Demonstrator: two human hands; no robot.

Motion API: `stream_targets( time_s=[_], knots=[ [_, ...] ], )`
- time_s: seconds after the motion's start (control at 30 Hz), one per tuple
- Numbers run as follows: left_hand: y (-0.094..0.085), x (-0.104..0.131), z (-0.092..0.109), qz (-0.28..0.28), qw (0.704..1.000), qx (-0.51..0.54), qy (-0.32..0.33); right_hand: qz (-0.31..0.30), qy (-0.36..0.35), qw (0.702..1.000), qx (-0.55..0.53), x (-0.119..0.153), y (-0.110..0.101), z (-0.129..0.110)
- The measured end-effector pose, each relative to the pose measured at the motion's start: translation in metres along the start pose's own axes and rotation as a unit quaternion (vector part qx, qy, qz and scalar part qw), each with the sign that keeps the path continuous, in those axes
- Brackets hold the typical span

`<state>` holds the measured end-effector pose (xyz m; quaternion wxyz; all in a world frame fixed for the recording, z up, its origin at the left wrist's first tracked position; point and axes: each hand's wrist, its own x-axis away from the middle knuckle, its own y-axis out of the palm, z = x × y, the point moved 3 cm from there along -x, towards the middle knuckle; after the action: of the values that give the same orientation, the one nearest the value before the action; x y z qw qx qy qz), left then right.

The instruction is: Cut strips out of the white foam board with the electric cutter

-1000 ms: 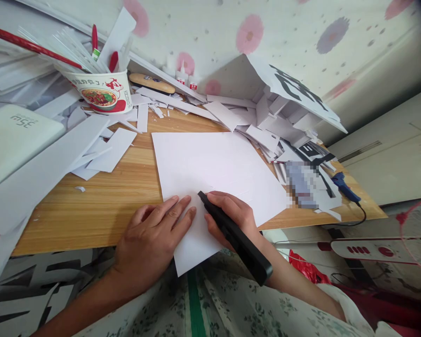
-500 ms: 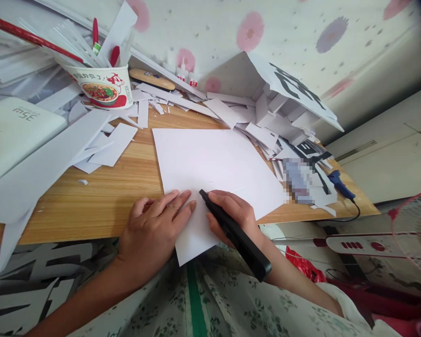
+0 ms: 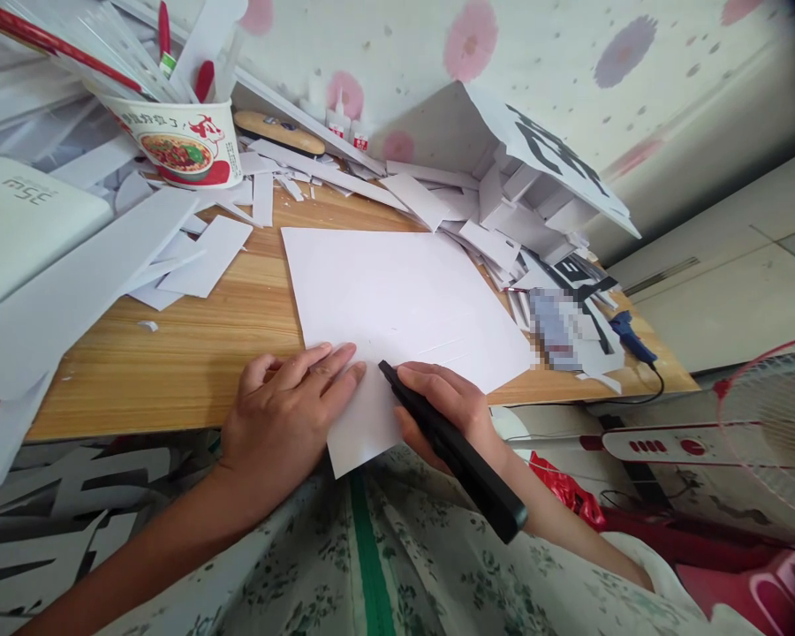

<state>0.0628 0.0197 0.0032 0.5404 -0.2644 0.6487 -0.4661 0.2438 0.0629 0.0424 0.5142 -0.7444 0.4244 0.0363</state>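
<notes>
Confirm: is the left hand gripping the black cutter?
No, the left hand lies flat on the white sheet, while the right hand grips the black cutter.

Bare desk [image 3: 192, 353] lay open left of the sheet [image 3: 397, 300]; paper scraps [image 3: 192, 265] and cup [image 3: 178, 141] blocked the rear.

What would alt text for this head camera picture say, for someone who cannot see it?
A person's right hand grips a black utility knife, its tip on a large white sheet, while the left hand presses the sheet flat on a wooden desk. White offcuts and a paper cup of tools crowd the far side.
</notes>
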Motion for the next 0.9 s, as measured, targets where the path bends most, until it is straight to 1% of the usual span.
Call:
stream_targets(
  time_s=[0.07,0.17,0.43,0.67,0.9],
  knots=[
    [0.001,0.0,0.0,0.004,1.0,-0.006,0.002,-0.005,0.007,1.0,-0.004,0.003,-0.002,0.0],
    [0.002,0.001,0.0,0.012,1.0,0.015,-0.011,-0.011,0.015,1.0,-0.012,0.008,-0.004,-0.001],
    [0.001,0.001,-0.001,-0.007,0.998,0.052,-0.024,-0.013,0.0,1.0,-0.004,0.014,-0.008,-0.009],
    [0.003,0.0,-0.001,-0.016,0.998,0.056,-0.034,-0.019,0.01,1.0,0.0,0.022,-0.012,-0.012],
    [0.003,0.001,-0.001,-0.012,0.998,0.048,-0.034,-0.03,0.001,1.0,0.001,0.031,-0.015,-0.014]
  ],
)
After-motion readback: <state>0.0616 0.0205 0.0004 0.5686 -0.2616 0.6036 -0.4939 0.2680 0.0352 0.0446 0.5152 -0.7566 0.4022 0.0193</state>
